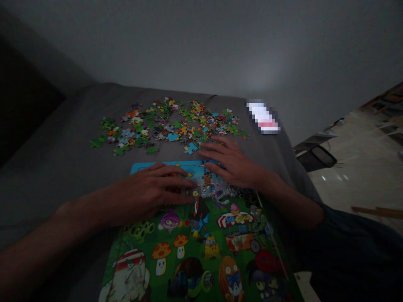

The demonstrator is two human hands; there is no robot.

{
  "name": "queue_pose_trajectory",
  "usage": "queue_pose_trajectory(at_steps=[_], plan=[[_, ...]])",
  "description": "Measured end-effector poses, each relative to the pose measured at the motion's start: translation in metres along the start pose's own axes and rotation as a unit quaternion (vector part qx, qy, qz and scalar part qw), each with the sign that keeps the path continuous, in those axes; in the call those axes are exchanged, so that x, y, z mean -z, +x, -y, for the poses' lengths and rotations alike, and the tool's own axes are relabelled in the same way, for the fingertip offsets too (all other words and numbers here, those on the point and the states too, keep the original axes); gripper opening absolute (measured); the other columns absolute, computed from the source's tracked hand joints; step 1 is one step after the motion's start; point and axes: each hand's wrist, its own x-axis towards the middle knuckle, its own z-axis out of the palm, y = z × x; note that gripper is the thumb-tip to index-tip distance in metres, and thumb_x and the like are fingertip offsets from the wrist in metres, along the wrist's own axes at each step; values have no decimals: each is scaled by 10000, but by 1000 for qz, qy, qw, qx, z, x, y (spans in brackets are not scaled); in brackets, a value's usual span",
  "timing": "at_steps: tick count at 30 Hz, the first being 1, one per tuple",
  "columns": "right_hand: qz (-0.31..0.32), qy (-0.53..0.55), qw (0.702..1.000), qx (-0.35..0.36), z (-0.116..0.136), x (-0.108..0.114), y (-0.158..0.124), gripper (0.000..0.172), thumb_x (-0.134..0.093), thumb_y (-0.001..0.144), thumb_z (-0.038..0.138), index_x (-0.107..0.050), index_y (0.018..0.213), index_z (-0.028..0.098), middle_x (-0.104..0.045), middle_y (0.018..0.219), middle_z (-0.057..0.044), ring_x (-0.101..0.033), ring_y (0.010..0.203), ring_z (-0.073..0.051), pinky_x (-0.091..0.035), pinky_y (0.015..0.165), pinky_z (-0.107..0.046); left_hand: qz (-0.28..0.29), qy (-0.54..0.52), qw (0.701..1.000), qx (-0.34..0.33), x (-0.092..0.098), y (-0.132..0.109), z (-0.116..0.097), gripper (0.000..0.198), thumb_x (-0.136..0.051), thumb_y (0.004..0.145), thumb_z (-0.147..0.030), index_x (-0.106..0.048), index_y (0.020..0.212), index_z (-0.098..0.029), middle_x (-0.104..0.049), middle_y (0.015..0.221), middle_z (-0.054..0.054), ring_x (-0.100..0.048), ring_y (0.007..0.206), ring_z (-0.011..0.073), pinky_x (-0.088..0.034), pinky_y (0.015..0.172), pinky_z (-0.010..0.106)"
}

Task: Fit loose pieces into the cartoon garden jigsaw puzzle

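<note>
The jigsaw puzzle lies flat, a bright cartoon picture of mushrooms and plants on green with a blue top. Loose pieces lie scattered, many-coloured, just beyond its far edge. One blue piece sits between them and the puzzle.

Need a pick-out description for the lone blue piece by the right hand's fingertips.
Start at the grey cloth surface with the cartoon puzzle board on it. Just beyond the board's top edge, left of the fingertips of the right hand, lies a blue piece. Unlike the scattered pile behind it, it sits apart, closest to the board.
</note>
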Motion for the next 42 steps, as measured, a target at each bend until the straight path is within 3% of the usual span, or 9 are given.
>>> queue_pose_trajectory(at_steps=[35,39,42], plan=[[-22,31,999,5,-3,2,-1,430,-422,1122,480,-700,1388,289,-686,1462,-68,-486,1458,-325,-369,1238,-634,2,-10,1000,3,2,-1,-2,649,-498,951,38,-700,1401,-384,-668,1516,-19,-597,1413,227,-472,1205,380],[-14,35,999,3,-3,1,0,442,-434,1119,474,-679,1426,270,-679,1479,-87,-489,1462,-334,-374,1235,-645,-21,-9,1000,6,3,-4,5,584,-495,971,-1,-719,1366,-368,-706,1455,-8,-617,1368,225,-473,1197,374],[-11,33,999,-6,-2,1,-1,464,-431,1120,486,-636,1473,265,-661,1508,-90,-471,1493,-336,-368,1246,-656,-66,3,996,60,6,-8,19,446,-490,1025,-104,-741,1319,-327,-727,1403,11,-640,1311,226,-481,1191,393]])
